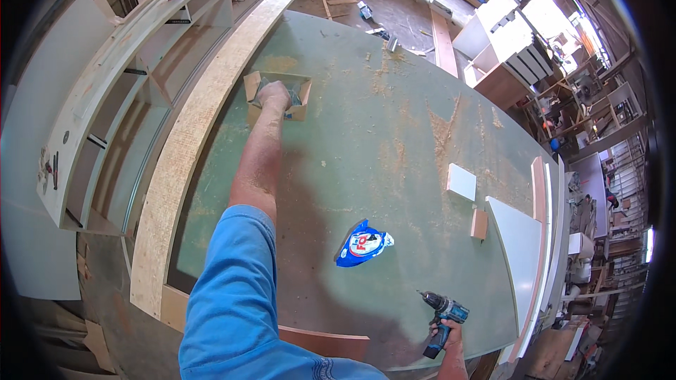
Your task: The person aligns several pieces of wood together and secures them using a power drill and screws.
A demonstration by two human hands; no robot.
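Observation:
My left arm, in a blue sleeve, stretches far across the green tabletop to a small open cardboard box. My left hand dips into that box among what looks like crumpled clear plastic; its fingers are hidden inside. Low on the right, my right hand is wrapped round the grip of a teal and black cordless drill. The drill's bit points up and to the left, over the tabletop. Between the two hands lies a crumpled blue and white packet.
A long pale board runs along the table's left side, beside a white shelf unit. Sawdust covers parts of the top. A white block, a small wood block and a white panel lie on the right.

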